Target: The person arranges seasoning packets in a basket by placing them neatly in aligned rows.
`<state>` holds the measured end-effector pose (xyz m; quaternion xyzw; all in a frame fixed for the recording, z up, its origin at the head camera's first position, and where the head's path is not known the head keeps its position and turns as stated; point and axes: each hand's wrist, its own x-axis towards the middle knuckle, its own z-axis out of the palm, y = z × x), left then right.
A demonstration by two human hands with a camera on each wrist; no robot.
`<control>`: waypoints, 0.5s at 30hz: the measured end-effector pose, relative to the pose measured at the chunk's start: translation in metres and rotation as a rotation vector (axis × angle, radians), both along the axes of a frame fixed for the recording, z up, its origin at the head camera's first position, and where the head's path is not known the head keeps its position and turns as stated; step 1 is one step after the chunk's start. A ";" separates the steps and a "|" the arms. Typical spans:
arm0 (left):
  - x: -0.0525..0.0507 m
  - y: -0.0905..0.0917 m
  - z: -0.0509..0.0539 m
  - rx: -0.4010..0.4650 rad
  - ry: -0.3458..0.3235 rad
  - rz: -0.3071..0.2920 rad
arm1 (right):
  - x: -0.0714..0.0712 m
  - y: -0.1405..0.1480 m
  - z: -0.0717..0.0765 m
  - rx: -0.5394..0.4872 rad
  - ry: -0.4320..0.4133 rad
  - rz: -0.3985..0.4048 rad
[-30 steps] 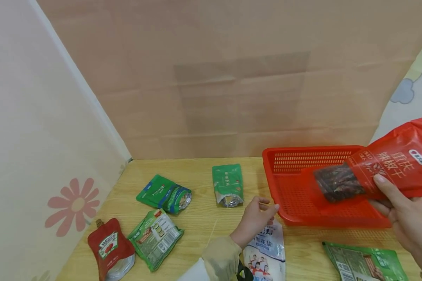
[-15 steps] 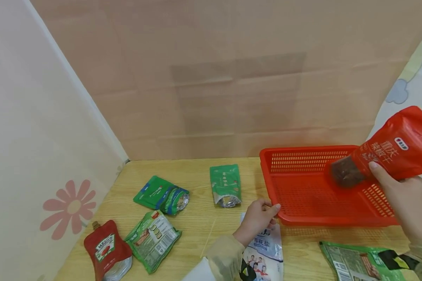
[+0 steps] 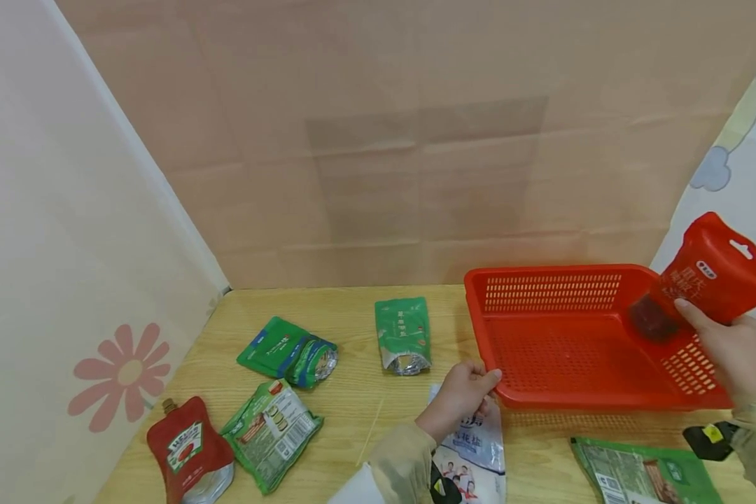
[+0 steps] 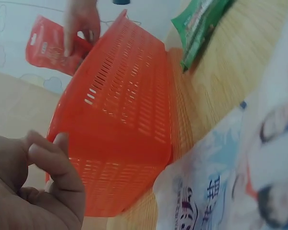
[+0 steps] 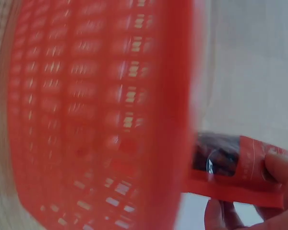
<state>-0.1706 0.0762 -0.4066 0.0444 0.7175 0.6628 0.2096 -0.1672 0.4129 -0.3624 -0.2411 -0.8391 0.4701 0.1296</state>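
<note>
In the head view my right hand [image 3: 737, 346] grips a red bag of dried chili peppers [image 3: 721, 269], thumb on its front. The bag tilts down into the right end of a red plastic basket [image 3: 561, 336]. Through its clear window dark peppers [image 5: 216, 153] show in the right wrist view. My left hand [image 3: 460, 399] pinches the basket's rim at the near left corner; its curled fingers [image 4: 60, 167] appear in the left wrist view. Under the left forearm lies a white and blue salt bag [image 3: 479, 437], partly covered by that hand and sleeve.
On the wooden table [image 3: 353, 427] lie a green pouch [image 3: 403, 332], a green and blue pouch [image 3: 288, 352], a green snack packet [image 3: 271, 434] and a red ketchup pouch [image 3: 189, 448]. Another green packet [image 3: 645, 472] lies in front of the basket. A brown paper-like backdrop [image 3: 384, 175] stands behind.
My right hand has moved the chili bag deeper into the basket's right end, its lower part now past the rim. The left hand stays at the basket's corner.
</note>
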 end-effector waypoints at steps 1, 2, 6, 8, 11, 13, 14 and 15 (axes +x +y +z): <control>0.000 0.000 0.000 -0.001 -0.005 -0.005 | 0.000 0.002 -0.002 -0.004 0.000 0.009; 0.001 0.000 0.000 0.003 -0.011 -0.006 | -0.001 0.005 -0.005 0.002 -0.002 0.014; 0.002 0.000 0.000 -0.009 -0.010 0.003 | -0.004 0.011 -0.012 0.040 -0.006 0.034; 0.002 0.000 0.001 -0.005 -0.008 0.001 | -0.006 0.013 -0.014 0.066 -0.013 0.034; 0.003 0.002 0.001 -0.005 0.001 0.003 | -0.006 0.013 -0.014 0.095 -0.033 0.036; 0.003 0.003 0.000 -0.011 0.007 0.002 | -0.006 0.012 -0.014 0.099 -0.044 0.035; 0.003 0.004 0.000 -0.016 0.010 0.006 | -0.005 0.012 -0.014 0.094 -0.049 0.032; 0.003 0.004 0.000 -0.016 0.010 0.009 | -0.005 0.012 -0.014 0.092 -0.055 0.026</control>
